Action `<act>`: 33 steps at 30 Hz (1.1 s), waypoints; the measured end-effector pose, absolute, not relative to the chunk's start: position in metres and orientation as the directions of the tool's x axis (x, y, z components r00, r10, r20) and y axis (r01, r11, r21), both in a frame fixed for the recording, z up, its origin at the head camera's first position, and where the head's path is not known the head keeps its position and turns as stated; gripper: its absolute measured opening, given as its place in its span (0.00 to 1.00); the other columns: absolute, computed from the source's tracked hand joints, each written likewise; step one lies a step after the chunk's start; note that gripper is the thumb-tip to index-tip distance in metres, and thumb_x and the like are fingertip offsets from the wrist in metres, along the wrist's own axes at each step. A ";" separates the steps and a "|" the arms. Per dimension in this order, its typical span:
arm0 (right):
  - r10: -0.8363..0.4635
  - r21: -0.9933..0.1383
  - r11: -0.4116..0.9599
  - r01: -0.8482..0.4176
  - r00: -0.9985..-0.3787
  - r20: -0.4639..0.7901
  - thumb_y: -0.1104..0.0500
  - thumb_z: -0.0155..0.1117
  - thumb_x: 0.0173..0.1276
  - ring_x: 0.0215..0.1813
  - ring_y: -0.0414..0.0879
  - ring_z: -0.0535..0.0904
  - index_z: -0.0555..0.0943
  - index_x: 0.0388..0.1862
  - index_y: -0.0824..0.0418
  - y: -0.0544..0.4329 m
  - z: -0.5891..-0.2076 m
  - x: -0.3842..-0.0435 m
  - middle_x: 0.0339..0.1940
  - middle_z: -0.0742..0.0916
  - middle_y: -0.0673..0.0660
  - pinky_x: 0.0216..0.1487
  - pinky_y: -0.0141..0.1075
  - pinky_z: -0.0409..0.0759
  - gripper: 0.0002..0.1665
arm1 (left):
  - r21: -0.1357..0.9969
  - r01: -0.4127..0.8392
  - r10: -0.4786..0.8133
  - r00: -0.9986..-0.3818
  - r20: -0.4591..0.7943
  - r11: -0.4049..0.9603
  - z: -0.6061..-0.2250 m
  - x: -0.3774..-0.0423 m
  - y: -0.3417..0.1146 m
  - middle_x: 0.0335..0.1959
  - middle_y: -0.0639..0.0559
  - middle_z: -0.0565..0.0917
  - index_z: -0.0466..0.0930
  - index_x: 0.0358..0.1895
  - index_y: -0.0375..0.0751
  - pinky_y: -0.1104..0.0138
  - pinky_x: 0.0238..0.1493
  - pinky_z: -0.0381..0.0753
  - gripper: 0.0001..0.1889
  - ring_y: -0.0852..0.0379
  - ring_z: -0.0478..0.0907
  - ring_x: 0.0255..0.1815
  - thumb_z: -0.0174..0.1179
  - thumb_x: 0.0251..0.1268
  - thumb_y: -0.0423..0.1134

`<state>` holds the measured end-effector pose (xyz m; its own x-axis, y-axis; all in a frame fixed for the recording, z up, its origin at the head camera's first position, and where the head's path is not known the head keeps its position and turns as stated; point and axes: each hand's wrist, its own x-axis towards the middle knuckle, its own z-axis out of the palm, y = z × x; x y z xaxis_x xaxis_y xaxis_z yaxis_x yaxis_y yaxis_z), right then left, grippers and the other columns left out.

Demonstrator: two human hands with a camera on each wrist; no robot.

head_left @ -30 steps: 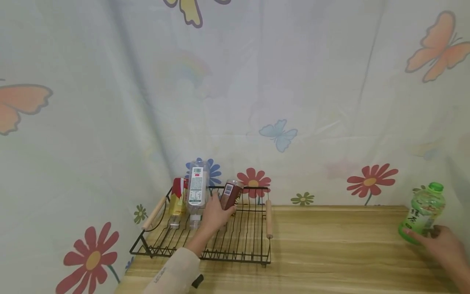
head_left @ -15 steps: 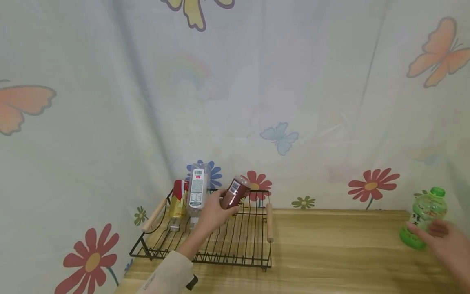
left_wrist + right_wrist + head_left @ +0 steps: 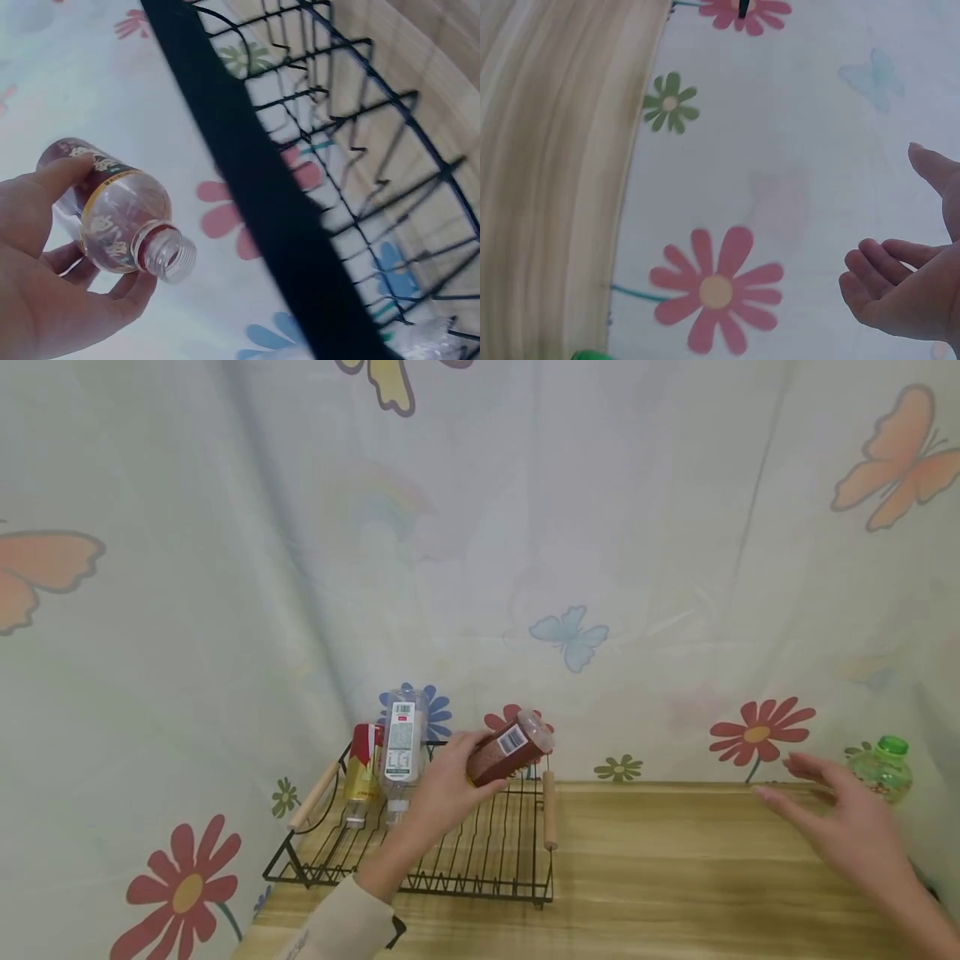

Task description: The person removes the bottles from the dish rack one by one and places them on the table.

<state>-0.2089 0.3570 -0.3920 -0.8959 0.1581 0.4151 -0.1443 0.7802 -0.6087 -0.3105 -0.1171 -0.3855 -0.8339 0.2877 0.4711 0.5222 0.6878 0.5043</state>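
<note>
Hands: two, one left hand (image 3: 442,787), one right hand (image 3: 847,822). Bottles: four by my count. One dark-red-labelled bottle (image 3: 504,752), one clear bottle (image 3: 402,739), one red-and-yellow bottle (image 3: 364,770), one green bottle (image 3: 885,770). Wire rack (image 3: 480,889): one, with two wooden handles (image 3: 550,810). Wooden tabletop (image 3: 675,843): one. Printed butterflies (image 3: 572,638): four, some only partly in sight. Two orange, one blue, one yellow. Red flowers (image 3: 759,733): three.

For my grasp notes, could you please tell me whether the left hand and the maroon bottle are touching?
Touching. The left wrist view shows it: the left hand grips the maroon bottle, digits against opposite sides.
</note>
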 end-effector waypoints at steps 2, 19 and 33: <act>0.123 -0.613 0.764 -0.200 -0.888 0.444 0.43 0.75 0.72 0.64 0.74 0.75 0.68 0.79 0.69 0.346 -0.387 -0.209 0.69 0.79 0.75 0.58 0.31 0.81 0.48 | 0.507 0.529 0.301 -0.833 0.465 0.680 -0.381 -0.304 -0.112 0.65 0.50 0.80 0.73 0.74 0.48 0.48 0.59 0.84 0.39 0.48 0.79 0.63 0.80 0.61 0.48; -0.251 -0.336 0.754 -0.565 -0.720 0.647 0.49 0.88 0.56 0.67 0.64 0.77 0.74 0.75 0.60 0.244 -0.363 -0.224 0.68 0.80 0.61 0.57 0.68 0.79 0.51 | 0.347 0.631 0.453 -0.757 0.470 0.694 -0.377 -0.280 -0.062 0.66 0.51 0.78 0.73 0.74 0.45 0.57 0.56 0.87 0.38 0.50 0.79 0.62 0.79 0.63 0.47; -0.511 -0.068 0.750 -0.657 -0.642 0.571 0.47 0.90 0.51 0.62 0.61 0.80 0.77 0.69 0.67 0.201 -0.363 -0.242 0.65 0.82 0.63 0.58 0.59 0.83 0.52 | 0.078 0.752 0.632 -0.600 0.491 0.654 -0.374 -0.274 -0.037 0.65 0.56 0.79 0.76 0.70 0.48 0.64 0.61 0.83 0.36 0.56 0.76 0.65 0.79 0.60 0.53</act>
